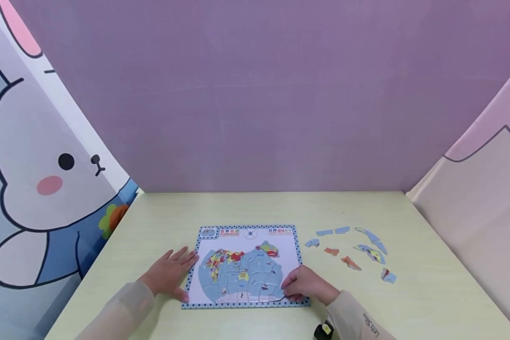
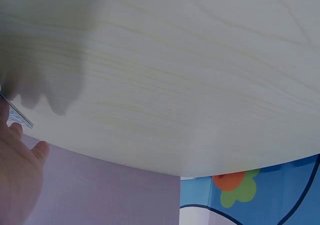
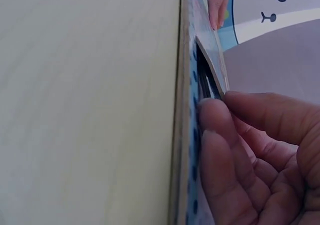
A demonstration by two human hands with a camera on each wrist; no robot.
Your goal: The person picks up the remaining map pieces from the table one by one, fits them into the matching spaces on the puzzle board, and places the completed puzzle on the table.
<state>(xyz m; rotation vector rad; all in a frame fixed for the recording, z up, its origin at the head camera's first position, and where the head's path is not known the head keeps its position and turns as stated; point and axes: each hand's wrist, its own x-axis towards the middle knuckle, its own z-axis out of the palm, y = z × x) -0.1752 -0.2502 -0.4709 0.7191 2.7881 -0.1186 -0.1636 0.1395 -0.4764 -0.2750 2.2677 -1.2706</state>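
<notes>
A world-map jigsaw board [image 1: 238, 306] with a blue dotted border lies on the table, its blue map pieces [image 1: 255, 264] mostly fitted together. At the map's lower right, my right hand [image 1: 308, 284] pinches a puzzle piece [image 3: 212, 65] between thumb and finger. Seen from the right wrist, that piece is tilted up, with a dark gap under its raised edge. My left hand [image 1: 172, 273] rests with spread fingers on the board's left border. Only part of the left hand [image 2: 20, 180] shows in the left wrist view, beside a board corner [image 2: 20, 119].
Loose puzzle pieces lie right of the board: several blue ones [image 1: 342, 230], an orange one [image 1: 351, 263], and a blue one with dark red [image 1: 388, 276] nearest the right side. A purple panel [image 1: 272, 104] stands behind the pale table [image 1: 165, 212]. A black object [image 1: 323, 331] shows by the right sleeve.
</notes>
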